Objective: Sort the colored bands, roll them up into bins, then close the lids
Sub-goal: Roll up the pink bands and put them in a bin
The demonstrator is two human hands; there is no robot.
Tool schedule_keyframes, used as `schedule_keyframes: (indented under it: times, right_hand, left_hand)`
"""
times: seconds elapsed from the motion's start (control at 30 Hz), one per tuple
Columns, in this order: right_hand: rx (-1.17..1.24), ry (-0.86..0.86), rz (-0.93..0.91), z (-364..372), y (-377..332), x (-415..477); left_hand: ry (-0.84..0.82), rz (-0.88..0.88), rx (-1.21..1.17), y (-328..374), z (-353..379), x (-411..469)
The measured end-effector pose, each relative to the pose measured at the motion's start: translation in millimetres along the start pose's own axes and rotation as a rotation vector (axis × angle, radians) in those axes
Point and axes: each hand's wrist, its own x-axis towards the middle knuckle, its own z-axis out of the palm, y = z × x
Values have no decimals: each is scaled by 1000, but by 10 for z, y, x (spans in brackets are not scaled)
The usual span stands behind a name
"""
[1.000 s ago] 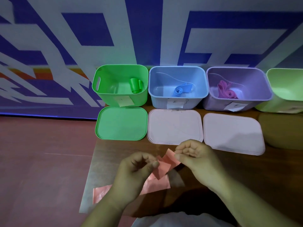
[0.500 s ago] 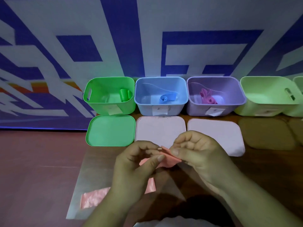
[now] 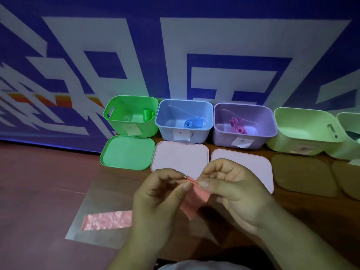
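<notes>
Both my hands pinch one end of a salmon-pink band above the table's near middle. My left hand holds it from the left, my right hand from the right. The band's far end lies flat on the table at the left. At the back stand open bins: a green bin with a green roll, a blue bin with a blue roll, a purple bin with a pink band, and a pale green bin.
Lids lie in front of the bins: a green lid, a pale pink lid, a second pale pink lid and two tan lids. Another pale green bin is at the far right. The table's left edge is close.
The view has tilted up and shifted, so more bins show on the right. My hands have come closer together on the band's end, and its raised part is shorter.
</notes>
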Motion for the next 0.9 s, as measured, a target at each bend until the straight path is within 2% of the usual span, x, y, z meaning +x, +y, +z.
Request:
schedule_keyframes:
  times: [0.27, 0.47, 0.7, 0.9]
  right_hand:
    - [45, -152, 25, -187, 46, -183]
    - [41, -210, 72, -86, 110, -119]
    - [55, -235, 125, 282, 177, 126]
    - [-19, -261, 163, 686, 283, 370]
  left_hand:
    - [141, 51, 73, 46, 180, -354]
    - [202, 23, 58, 55, 78, -420]
    - [140, -6, 96, 21, -387, -246]
    - [-7, -79, 54, 23, -943, -57]
